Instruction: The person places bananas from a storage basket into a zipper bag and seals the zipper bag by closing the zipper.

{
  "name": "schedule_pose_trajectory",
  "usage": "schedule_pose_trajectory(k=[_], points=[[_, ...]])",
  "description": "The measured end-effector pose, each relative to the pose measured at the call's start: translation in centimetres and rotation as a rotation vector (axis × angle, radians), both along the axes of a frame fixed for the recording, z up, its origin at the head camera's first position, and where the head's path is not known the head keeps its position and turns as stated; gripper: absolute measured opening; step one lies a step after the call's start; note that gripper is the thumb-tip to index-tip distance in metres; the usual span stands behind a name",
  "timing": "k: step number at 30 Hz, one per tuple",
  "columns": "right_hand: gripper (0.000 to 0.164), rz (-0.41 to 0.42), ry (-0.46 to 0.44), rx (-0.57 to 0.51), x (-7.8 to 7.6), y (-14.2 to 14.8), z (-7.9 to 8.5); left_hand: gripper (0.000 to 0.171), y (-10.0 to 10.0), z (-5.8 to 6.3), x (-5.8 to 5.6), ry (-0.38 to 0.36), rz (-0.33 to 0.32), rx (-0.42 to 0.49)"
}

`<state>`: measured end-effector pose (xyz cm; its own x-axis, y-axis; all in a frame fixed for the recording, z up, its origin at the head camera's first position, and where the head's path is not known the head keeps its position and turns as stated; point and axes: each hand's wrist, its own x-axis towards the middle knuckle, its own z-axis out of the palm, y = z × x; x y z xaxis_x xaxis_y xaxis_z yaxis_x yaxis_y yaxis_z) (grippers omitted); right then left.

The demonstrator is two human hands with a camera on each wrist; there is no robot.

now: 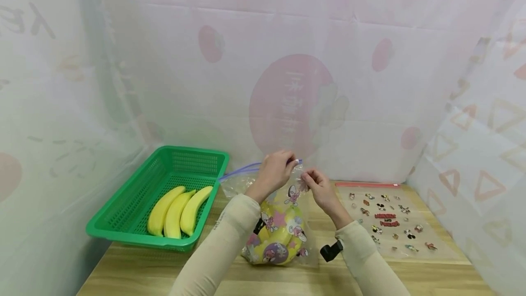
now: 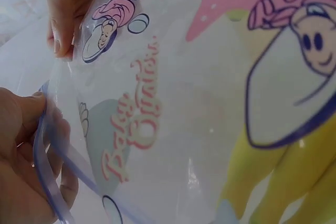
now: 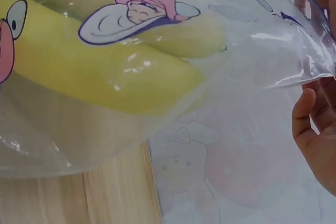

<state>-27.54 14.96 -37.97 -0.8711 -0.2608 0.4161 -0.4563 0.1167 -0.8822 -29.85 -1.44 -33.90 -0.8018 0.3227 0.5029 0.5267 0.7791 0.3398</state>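
A clear zip bag printed with cartoon oysters and pink stars stands in the middle of the table. Yellow bananas show through its plastic in both wrist views. My left hand pinches the purple zip edge near the bag's top right corner. Lower and to the right, my right hand pinches the bag's side edge between thumb and fingers. In the left wrist view the zip strip runs past the left hand's fingers. Part of the bag is hidden behind the left forearm.
At the left is a green plastic basket with 3 bananas inside. Another clear bag, flat, with a red zip and small cartoon prints, lies on the wooden table at the right. Printed white curtains surround the table.
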Motion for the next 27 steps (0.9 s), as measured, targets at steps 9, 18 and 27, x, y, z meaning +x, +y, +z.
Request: schedule_pose_trajectory(k=[9,18,27], points=[[0.019,-0.041,-0.024,0.009,0.2,-0.1,0.4,0.013,0.0,0.0,0.2,0.014,-0.02,-0.025],[0.019,-0.081,0.0,0.04,0.1,-0.3,1.1,0.012,0.2,0.2,0.5,0.004,-0.065,-0.001],[0.021,-0.094,-0.023,0.008,0.1,-0.4,1.1,0.013,0.3,-0.4,0.3,-0.032,-0.026,-0.036]])
